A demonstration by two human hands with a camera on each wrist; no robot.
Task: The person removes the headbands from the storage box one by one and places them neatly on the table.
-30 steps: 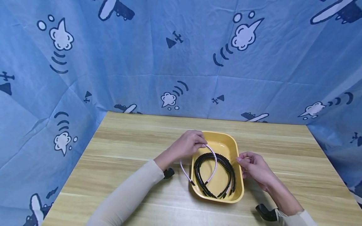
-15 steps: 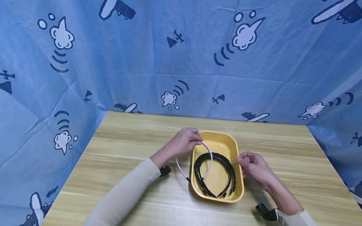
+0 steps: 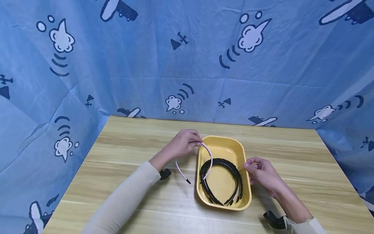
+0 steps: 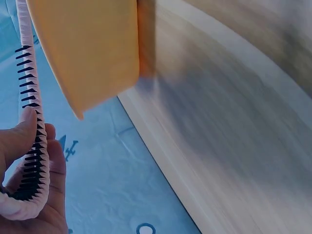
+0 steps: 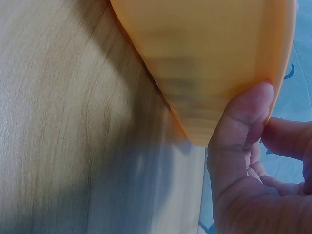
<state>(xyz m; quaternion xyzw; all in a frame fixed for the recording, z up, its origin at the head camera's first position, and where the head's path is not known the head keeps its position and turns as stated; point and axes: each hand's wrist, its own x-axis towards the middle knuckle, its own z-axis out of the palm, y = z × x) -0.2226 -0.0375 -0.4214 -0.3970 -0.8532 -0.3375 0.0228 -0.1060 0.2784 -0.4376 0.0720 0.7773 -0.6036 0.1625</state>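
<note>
A pale pink headband with black comb teeth along its inside hangs from my left hand, pinched between thumb and fingers at the top of its curve. One black-tipped end is over the table, left of the tray; the other side overhangs the tray's left part. In the left wrist view, thumb and fingertips grip the toothed band. My right hand pinches the right rim of a yellow tray, thumb and finger on either side of the wall. Inside the tray lie several black toothed headbands, nested together.
The tray stands on a wood-grain table. A blue printed cloth hangs behind and at both sides. Black fittings sit at both wrists, such as the black piece by the right sleeve.
My left hand has moved left and slightly away from me with the pink headband, drawing one end from the tray's edge to over the table. The right hand and tray stay put.
</note>
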